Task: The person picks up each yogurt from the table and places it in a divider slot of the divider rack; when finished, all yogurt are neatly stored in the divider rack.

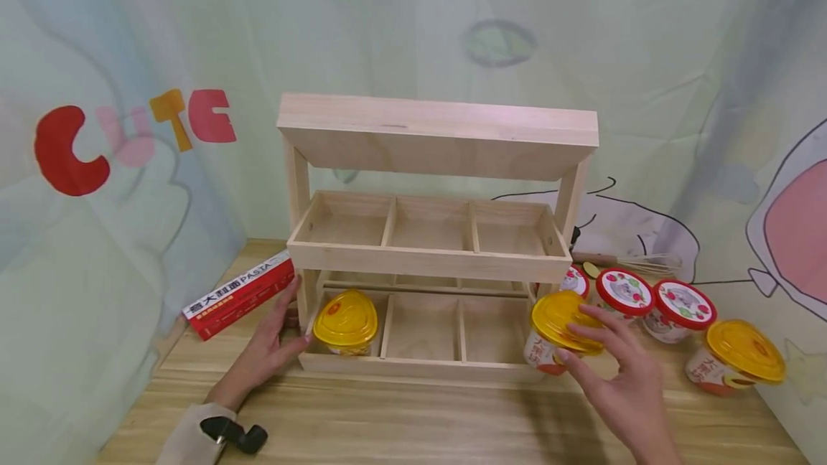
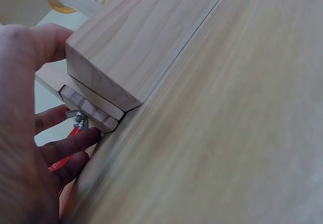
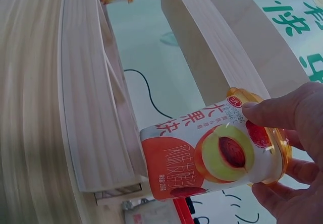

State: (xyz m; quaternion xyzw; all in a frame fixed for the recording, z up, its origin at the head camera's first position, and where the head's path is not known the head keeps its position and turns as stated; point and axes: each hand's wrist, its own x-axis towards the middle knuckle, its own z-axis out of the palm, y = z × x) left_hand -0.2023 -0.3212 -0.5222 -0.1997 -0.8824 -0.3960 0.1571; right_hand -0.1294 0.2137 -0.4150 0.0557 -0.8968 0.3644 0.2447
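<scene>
- The right hand (image 1: 620, 372) holds a cup (image 1: 549, 332) by its yellow lid, with the thumb on one side and fingers on the other.
- This cup is by the right end of the low tray of the wooden shelf (image 1: 429, 260). I cannot tell if they touch.
- The cup has a cut peach on its side.
- The left hand (image 1: 268, 350) grips the low left corner of the shelf, thumb in front and bent fingers behind.
- Another yellow-lid cup (image 1: 345, 325) sits in the left box of the low tray.
- On the right of the table (image 1: 413, 422) is one more cup with a yellow top (image 1: 733, 359).
- Three red-lid tubs (image 1: 623, 294) stand near it, with a whisk (image 1: 646, 262) behind them.
- A red and white pasta box (image 1: 242, 295) lies left of the shelf.
</scene>
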